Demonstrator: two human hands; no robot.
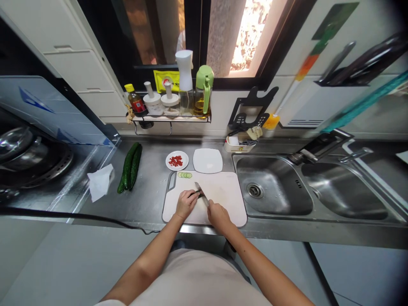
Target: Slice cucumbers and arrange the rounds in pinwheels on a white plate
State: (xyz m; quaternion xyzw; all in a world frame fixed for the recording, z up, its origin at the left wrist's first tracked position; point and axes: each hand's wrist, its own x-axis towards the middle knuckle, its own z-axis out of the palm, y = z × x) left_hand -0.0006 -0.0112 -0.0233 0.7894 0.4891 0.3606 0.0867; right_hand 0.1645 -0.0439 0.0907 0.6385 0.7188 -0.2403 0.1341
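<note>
My right hand (218, 216) is closed round the handle of a kitchen knife (201, 191), whose blade points up and left over the white cutting board (226, 199). My left hand (186, 205) has its fingers bent and pressed onto a small dark strip (193, 193) beside the blade; its kind is too small to make out. Several pale green cucumber slices (185, 175) lie overlapped at the board's upper left. Behind the board are a small white plate (168, 163) with chopped red pieces (175, 160) and a white squarish plate (208, 160).
Whole cucumbers (130, 167) and a crumpled white paper (100, 182) lie to the left. A double sink (274, 185) adjoins the board's right. A rack (174, 119) of bottles and jars hangs behind. A pot (19, 148) sits on the stove at far left.
</note>
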